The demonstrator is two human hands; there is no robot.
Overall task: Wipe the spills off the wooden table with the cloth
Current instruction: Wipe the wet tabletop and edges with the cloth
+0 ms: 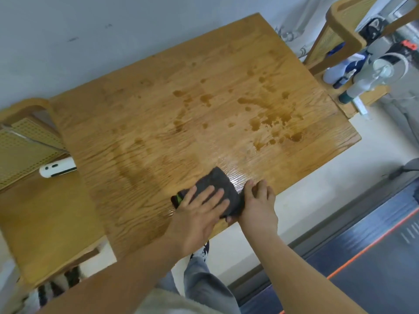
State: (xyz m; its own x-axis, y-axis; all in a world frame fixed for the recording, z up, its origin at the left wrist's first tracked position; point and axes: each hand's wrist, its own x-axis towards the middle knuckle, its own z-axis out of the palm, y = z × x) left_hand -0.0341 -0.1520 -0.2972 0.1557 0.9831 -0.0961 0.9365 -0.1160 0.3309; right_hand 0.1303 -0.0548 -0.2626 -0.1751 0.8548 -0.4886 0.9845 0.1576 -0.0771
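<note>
- Table (136, 105): rectangular wooden top with honey-coloured, strongly grained boards. It runs diagonally across the middle of the frame, with a glossy wet sheen near its lower edge.
- Spills (258, 126): amber puddles and scattered round drops, thickest on the right half of the tabletop. Fainter streaks and smears lie to the centre left.
- Cloth (218, 183): dark grey, soft and crumpled, roughly wedge-shaped. It lies on the table near the lower edge, just below the centre of the frame. A green-and-black tag (179, 197) shows at its left end.
- Left hand (199, 207): palm down, fingers straight and spread, pressing flat on the cloth.
- Right hand (258, 200): at the table's lower edge, fingers curled, pinching the right end of the cloth.
- Chair (45, 211), left of frame: flat wooden seat, curved wooden frame, perforated cane back.
- White gadget (57, 170): smooth, oblong plastic, lying on that chair seat beside the table.
- Second chair (340, 26), upper right: the same rounded wood and cane.
- Spray bottles (362, 87): pale plastic, standing on the second chair's seat.
- Mat (374, 257), lower right: dark, with an orange stripe.
</note>
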